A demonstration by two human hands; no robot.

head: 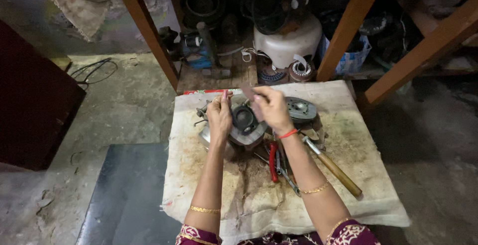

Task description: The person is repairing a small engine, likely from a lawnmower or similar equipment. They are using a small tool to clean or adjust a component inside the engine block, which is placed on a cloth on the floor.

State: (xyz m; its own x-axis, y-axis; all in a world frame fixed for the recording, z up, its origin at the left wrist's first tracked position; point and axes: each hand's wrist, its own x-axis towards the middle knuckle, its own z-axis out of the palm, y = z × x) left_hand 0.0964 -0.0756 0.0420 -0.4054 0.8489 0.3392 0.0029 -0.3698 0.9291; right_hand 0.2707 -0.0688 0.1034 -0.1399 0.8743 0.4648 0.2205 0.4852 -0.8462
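Both hands are raised over a stained cloth mat (348, 195) on the floor. My left hand (219, 115) pinches a small thin piece, partly pink, at its fingertips. My right hand (271, 108) holds a small dark flat piece close to it. Just beneath the hands sits a round grey metal motor housing (245, 123) with a dark opening in its middle. A flat round metal cover plate (301, 108) lies to its right. What the two small pieces are I cannot make out.
Red-handled pliers (273, 161), a wooden-handled hammer (334, 168) and other small tools lie on the mat. Behind stands a wooden rack (348, 26) with a white appliance body (288, 41) and motor parts. A dark panel (127, 195) lies at the left.
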